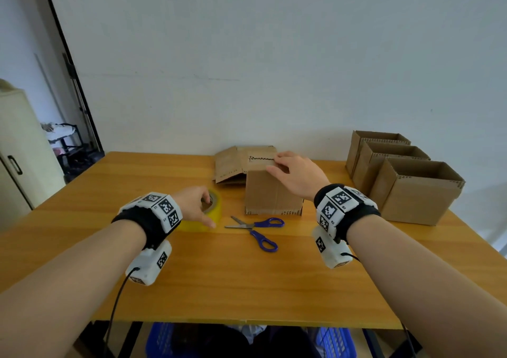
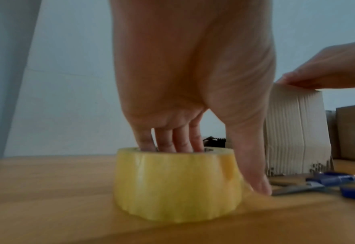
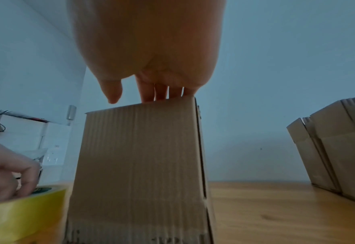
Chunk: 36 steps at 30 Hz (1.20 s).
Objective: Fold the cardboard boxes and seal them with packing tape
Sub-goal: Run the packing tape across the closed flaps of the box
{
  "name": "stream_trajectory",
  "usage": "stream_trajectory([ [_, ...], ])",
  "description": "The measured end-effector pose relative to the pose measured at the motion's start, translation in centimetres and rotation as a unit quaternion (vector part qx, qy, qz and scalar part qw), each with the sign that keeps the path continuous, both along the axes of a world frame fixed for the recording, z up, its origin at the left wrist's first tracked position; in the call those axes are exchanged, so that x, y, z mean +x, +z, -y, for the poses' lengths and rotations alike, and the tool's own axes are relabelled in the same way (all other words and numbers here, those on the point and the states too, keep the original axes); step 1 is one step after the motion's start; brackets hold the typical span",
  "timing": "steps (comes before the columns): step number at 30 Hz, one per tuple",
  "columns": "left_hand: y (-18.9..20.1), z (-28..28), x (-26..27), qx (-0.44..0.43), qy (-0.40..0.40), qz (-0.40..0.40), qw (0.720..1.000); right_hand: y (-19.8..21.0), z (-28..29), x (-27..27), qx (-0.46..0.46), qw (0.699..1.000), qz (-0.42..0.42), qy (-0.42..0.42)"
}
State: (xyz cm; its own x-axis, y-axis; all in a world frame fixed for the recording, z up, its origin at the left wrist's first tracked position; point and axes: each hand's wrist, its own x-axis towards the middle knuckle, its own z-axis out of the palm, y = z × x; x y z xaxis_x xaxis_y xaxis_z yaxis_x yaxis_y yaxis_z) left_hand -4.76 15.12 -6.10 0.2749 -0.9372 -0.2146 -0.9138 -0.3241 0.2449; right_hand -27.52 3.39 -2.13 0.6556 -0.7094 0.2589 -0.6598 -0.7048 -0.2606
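A yellow roll of packing tape point(image 1: 215, 213) point(image 2: 176, 183) point(image 3: 22, 214) lies flat on the wooden table point(image 1: 247, 281). My left hand point(image 1: 196, 204) point(image 2: 193, 82) grips it, fingers point(image 2: 178, 138) down in the core and thumb along the outer side. To its right stands a small folded cardboard box point(image 1: 271, 193) point(image 3: 138, 165) with its top flaps down. My right hand point(image 1: 292, 171) point(image 3: 151, 66) rests flat on that top, fingers point(image 3: 162, 92) stretched over the flap seam. The box's top face is hidden in the right wrist view.
Blue-handled scissors point(image 1: 258, 229) point(image 2: 318, 183) lie open between the roll and the box front. Flat cardboard point(image 1: 230, 165) lies behind the box. Three open-topped boxes point(image 1: 411, 187) line the table's right side. Blue baskets point(image 1: 162, 341) sit under the table.
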Motion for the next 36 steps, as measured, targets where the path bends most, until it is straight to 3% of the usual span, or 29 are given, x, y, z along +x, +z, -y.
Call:
stream_trajectory([
  [3,-0.8,-0.1,0.1,0.004,-0.033,0.047,0.998,-0.1,0.0,0.0,0.010,1.000,0.002,-0.006],
  [8,-0.2,-0.3,0.1,-0.070,-0.020,0.041,0.997,-0.3,0.2,0.0,0.023,1.000,0.012,-0.008],
  [13,3.3,0.0,-0.1,-0.150,0.000,-0.062,0.987,-0.2,0.2,0.0,0.032,0.999,0.015,-0.002],
  [18,7.8,1.0,-1.9,-0.214,-0.030,-0.069,0.974,0.0,0.1,0.1,0.056,0.998,0.027,0.001],
  [23,9.9,2.2,-3.7,-0.256,-0.056,-0.085,0.961,0.1,-0.1,0.0,0.072,0.996,0.046,0.000],
  [36,7.9,5.7,-8.2,-0.295,-0.106,-0.031,0.949,0.1,0.4,-0.1,0.091,0.990,0.107,0.023],
])
